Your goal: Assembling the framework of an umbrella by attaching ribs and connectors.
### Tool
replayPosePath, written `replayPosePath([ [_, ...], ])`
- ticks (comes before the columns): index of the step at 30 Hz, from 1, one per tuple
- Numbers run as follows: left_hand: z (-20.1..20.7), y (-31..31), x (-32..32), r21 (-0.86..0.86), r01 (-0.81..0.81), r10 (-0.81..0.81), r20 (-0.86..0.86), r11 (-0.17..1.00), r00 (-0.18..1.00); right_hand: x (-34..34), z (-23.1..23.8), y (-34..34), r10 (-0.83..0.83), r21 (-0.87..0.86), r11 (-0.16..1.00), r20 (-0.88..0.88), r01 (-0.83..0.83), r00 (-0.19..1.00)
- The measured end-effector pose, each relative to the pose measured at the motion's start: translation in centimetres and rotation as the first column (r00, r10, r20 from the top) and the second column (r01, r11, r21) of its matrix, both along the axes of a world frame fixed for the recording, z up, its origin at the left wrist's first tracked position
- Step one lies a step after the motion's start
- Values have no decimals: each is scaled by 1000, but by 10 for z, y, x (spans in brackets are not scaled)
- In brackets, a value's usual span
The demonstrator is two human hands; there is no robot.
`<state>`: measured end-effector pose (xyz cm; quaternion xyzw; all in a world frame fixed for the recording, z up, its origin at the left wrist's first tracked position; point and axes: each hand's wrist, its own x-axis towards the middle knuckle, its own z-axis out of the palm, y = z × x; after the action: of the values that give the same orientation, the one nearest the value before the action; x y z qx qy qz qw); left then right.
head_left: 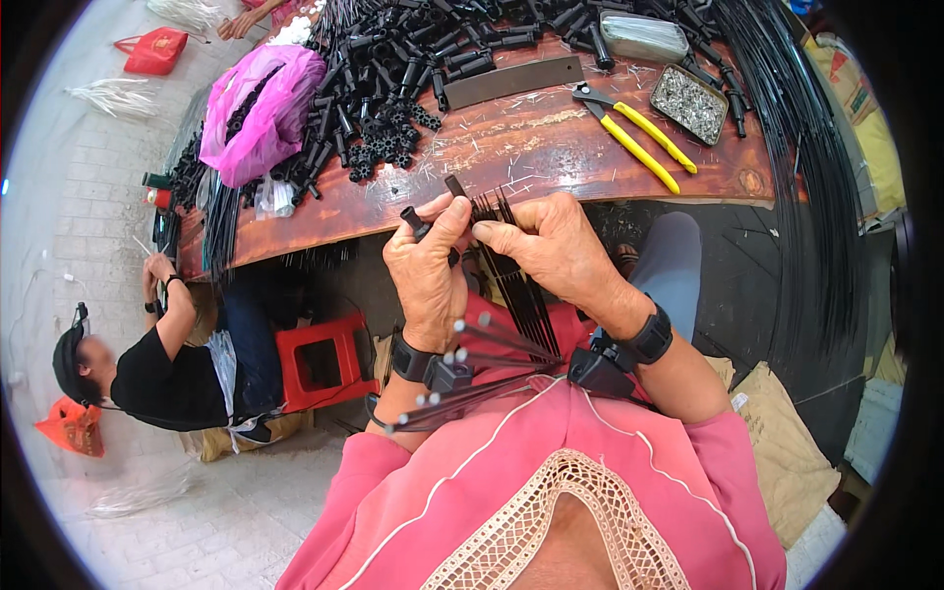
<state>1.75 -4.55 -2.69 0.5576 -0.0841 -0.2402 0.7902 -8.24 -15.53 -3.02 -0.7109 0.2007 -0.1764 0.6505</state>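
From the head view I see my left hand (425, 270) raised in front of the chest, fingers curled and thumb pressed down, pinching a short black plastic tube (416, 223) whose end sticks up above the knuckles. My right hand (553, 246) sits just beside it, thumb and forefinger pressed together on the upper ends of a bundle of thin black ribs (519, 285). The ribs fan down between both wrists toward the lap, and several lower ones end in small pale bead tips near my left wrist. Both wrists wear a black band with a small black unit attached.

Beyond the hands lies the wooden surface (511, 147), reddish-brown and worn. A large heap of black plastic fittings (393, 88) covers its far left part, touching a pink plastic bag (261, 108) that lies on the left end. A pair of yellow-handled pliers (639, 138) rests near the right side, just beside a small metal tray of tiny silvery parts (688, 101). A dark flat strip (511, 82) lies between the heap and the pliers. Long black rods (806, 177) curve along the right edge.

At lower left another person in a black shirt (162, 379) sits beside a red plastic stool (320, 359), well apart from my hands.
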Motion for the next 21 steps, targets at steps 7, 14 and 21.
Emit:
replayPosePath([
  [7,-5,9,-1,-145,113,-117,-22,983,993,6,-20,10,-55,61,997,50,51,997],
  [14,-6,10,-2,-232,205,-225,-63,951,972,-7,-5,9,-17,351,936,61,-6,998],
  [21,-15,6,2,-410,250,-321,-114,878,940,-9,-12,0,59,505,857,94,-99,994],
])
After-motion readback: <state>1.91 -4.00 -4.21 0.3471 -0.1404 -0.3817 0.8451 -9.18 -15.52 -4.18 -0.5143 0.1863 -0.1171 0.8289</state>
